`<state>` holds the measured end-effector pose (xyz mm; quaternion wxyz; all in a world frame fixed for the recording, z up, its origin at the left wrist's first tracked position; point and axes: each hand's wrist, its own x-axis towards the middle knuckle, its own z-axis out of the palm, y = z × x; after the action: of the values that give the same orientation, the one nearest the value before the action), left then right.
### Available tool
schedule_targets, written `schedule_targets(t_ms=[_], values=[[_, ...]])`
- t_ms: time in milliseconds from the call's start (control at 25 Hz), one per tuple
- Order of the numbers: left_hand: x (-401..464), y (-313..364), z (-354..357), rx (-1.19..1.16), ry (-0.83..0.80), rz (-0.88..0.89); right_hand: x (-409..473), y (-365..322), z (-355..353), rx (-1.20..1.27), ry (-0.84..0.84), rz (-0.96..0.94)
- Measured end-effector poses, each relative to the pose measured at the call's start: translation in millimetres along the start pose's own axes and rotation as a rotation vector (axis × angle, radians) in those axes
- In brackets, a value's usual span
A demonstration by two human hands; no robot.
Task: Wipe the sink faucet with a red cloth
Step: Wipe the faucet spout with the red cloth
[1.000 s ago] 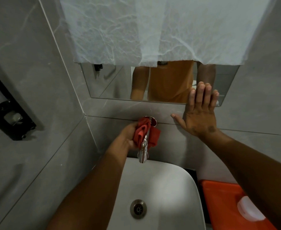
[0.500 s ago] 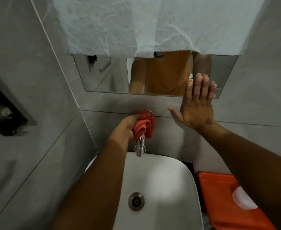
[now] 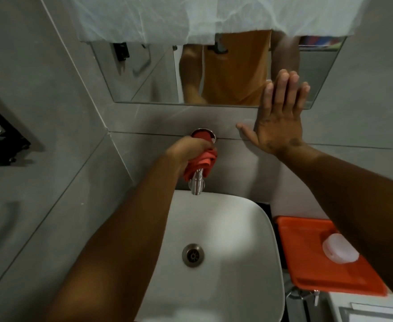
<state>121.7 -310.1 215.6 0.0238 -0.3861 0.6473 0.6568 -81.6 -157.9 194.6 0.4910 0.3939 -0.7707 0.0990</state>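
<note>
Grey tiled walls (image 3: 51, 117) enclosed a white sink (image 3: 232, 228) under a mirror (image 3: 144, 75) half hidden by white sheeting (image 3: 167, 17). Left hand (image 3: 188, 151) gripped the red cloth (image 3: 204, 162) bunched around the faucet (image 3: 197, 184), covering all but its spout. Right hand (image 3: 276, 119) lay open, flat against the wall. An orange lid (image 3: 313, 263) sat beside the sink.

Two hands (image 3: 276, 117), one cloth (image 3: 202, 161), one faucet (image 3: 196, 184), one sink (image 3: 248, 228).
</note>
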Motion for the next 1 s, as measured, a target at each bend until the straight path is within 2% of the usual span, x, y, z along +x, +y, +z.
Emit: schedule_targets(t_ms=[80, 160, 200, 280, 360, 480, 600, 680, 800, 880, 960, 1000], values=[[-9, -4, 25, 0.381, 0.259, 0.134, 1, 0, -2, -0.014, 0.013, 0.006], [-18, -13, 44, 0.817, 0.533, 0.163, 0, -1, -4, -0.016, 0.016, 0.013], [-25, -21, 51, 0.939, 0.637, 0.183, 0, -2, -5, -0.009, 0.011, 0.019], [-32, -46, 58, 0.971, 0.754, 0.306, 0, -1, -7, 0.008, 0.002, 0.033], [-35, -78, 60, 0.736, 0.762, 0.486, -1, -1, -9, 0.016, -0.012, 0.040], [-32, -105, 58, 0.188, 0.682, 0.632, 0, -1, -12, 0.011, -0.011, 0.030], [-24, -112, 55, -0.020, 0.586, 0.577, -2, -1, -12, 0.003, -0.001, 0.023], [-16, -111, 37, -0.152, 0.399, 0.448, -2, -1, -12, 0.007, -0.004, 0.015], [-10, -106, 0, -0.365, -0.110, 0.239, -3, -1, -11, 0.004, -0.021, 0.014], [-5, -106, -9, -0.506, -0.341, 0.171, -3, 0, -8, 0.006, -0.009, 0.004], [0, -114, -4, -0.659, -0.422, 0.177, -3, 0, -6, 0.020, 0.001, -0.007], [0, -118, 0, -0.661, -0.387, 0.212, -3, 0, -5, 0.022, 0.002, -0.012]])
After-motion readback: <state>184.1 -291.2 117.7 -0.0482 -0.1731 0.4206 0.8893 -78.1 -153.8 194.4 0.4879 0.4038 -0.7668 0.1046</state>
